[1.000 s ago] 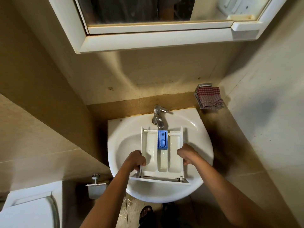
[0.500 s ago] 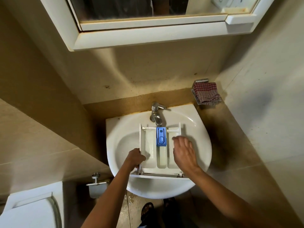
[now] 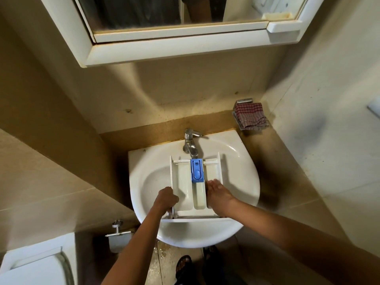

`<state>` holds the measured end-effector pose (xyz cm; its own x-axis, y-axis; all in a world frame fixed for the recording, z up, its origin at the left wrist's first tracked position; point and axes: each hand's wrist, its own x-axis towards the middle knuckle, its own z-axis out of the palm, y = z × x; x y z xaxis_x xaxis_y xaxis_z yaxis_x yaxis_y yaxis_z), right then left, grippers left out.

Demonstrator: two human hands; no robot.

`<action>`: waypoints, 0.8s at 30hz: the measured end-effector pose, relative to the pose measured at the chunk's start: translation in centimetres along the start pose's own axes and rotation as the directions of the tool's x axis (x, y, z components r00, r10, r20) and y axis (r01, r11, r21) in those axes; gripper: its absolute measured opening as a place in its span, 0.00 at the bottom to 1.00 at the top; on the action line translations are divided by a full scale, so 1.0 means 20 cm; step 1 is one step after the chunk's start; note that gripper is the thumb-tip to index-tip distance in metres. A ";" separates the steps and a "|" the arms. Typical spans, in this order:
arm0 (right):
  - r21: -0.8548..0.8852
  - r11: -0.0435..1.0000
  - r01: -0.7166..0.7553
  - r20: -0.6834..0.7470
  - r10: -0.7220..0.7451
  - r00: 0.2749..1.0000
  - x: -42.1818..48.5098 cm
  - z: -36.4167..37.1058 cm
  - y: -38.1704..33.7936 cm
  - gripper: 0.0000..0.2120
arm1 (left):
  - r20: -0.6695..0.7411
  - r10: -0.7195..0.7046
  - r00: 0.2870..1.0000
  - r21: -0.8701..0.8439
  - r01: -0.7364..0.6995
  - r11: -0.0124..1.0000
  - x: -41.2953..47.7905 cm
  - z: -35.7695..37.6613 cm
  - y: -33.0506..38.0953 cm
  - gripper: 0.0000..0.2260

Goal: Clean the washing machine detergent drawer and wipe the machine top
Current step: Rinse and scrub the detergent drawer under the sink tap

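White drawer point(image 3: 183, 182) across the sink point(image 3: 242, 171)

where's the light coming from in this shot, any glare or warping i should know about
Head view: light falls from above and behind, the mirror cabinet casting a soft shadow on the wall below; a dark shadow sits right of the sink, a small glare streak on its rim; wide-angle bending curves the walls and cabinet edges; detergent drawer, left hand and right hand are sharp.

Bare forearms, no sleeves; hands point(image 3: 167, 197) ungloved; dark sandal point(image 3: 183, 264) on foot.
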<state>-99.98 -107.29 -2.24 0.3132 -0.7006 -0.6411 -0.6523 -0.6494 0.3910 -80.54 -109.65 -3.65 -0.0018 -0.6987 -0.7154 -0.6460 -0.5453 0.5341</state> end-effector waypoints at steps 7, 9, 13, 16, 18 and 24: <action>0.230 0.969 0.085 -0.322 -0.007 0.947 0.02 -0.06 0.16 0.20 | 0.004 0.012 1.000 0.049 -0.012 0.999 -0.02 0.01 0.00 0.02; 0.265 0.963 0.044 -0.330 0.048 0.943 0.04 -0.06 0.14 0.22 | 0.013 0.003 1.000 0.029 -0.003 1.000 -0.04 0.01 0.00 0.03; 0.222 0.974 -0.043 -0.299 0.110 0.948 0.04 0.05 0.13 0.28 | 0.022 -0.028 0.999 -0.058 0.029 0.998 -0.10 0.01 0.02 0.04; 0.154 0.981 -0.116 -0.256 0.153 0.955 0.08 0.10 0.11 0.34 | 0.020 -0.036 0.999 -0.095 0.038 0.995 -0.16 0.03 0.03 0.05; 0.192 0.967 -0.170 -0.237 0.213 0.948 0.12 0.08 0.09 0.41 | 0.012 -0.042 0.999 -0.114 0.043 0.992 -0.18 0.04 0.03 0.05; 0.206 0.975 -0.084 -0.300 0.145 0.943 0.16 0.10 0.07 0.37 | -0.052 -0.035 0.998 -0.165 0.026 0.986 -0.21 0.08 0.03 0.03</action>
<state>-101.21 -109.82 -5.01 0.4078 -0.8432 -0.3502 -0.8044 -0.5133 0.2992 -82.08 -106.28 -0.97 0.0600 -0.7022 -0.7094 -0.5112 -0.6320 0.5824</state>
